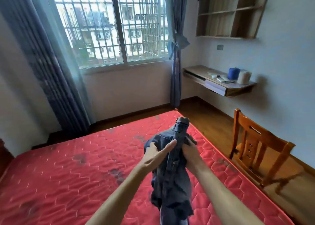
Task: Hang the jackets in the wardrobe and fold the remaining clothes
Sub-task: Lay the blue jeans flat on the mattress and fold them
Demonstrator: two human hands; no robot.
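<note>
On my far left a long dark curtain [42, 63] hangs down beside a big window [109, 25] with bars. Below it is a red mattress [68, 165] with dark spots on it.

My left hand [157, 154] is out in front of me, above the mattress. Its fingers [170, 144] are straight and spread, and they lie flat against the denim piece [170, 182]. This hand is not closed around it.

The denim piece is dark blue and all bunched up. It is up in the air between my two hands, over the right part of the mattress. One end sticks up past my hands and the rest hangs down toward me. I cannot tell if it is a jacket or trousers.

My right hand [187, 152] is just to the right of it. Its fingers [191, 141] are curled tight around the cloth and hold it up.

Farther right, a second curtain [175, 54] is tied in a knot beside the window. On the wall there is a wooden shelf [230, 11], and under it a small desk [218, 86]. A blue spool [233, 73] and a white spool [244, 77] stand side by side on the desk. A wooden chair [252, 148] stands on the brown floor [204, 115] near the mattress.
</note>
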